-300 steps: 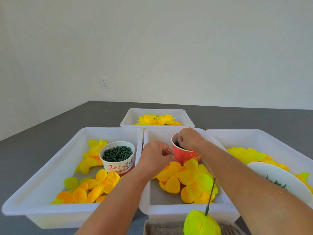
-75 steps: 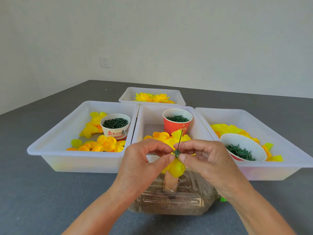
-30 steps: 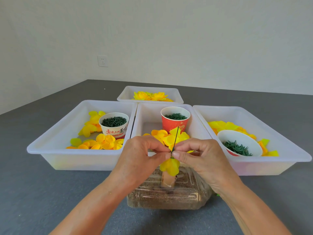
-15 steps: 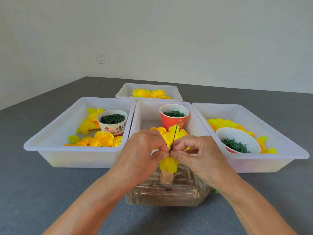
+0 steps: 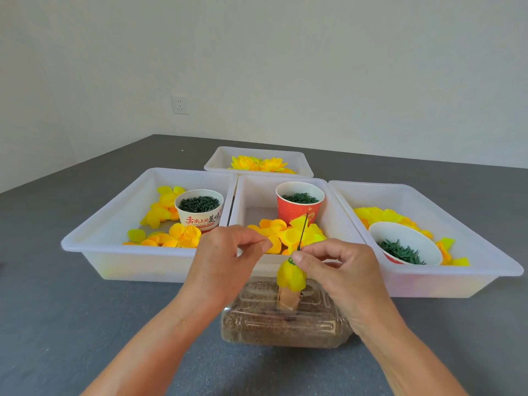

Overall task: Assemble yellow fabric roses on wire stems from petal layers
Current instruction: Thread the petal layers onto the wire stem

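Her right hand (image 5: pixel 331 264) pinches the wire (image 5: pixel 302 232) above the bud (image 5: pixel 291 277); left hand (image 5: pixel 228 255), curled, holds nothing. Best keep the wire upright.

Near edge: clear bottle (image 5: pixel 283 321) on its side, bud (image 5: pixel 291 275) and upright wire (image 5: pixel 302 232) standing on it, between both hands. Behind: three trays side by side, touching; red cup (image 5: pixel 299 206) stands in the middle tray (image 5: pixel 243 195), directly beyond the wire. Open grey tabletop (image 5: pixel 71 310) lies left and right of the bottle. Fourth tray (image 5: pixel 258 152) farthest back.
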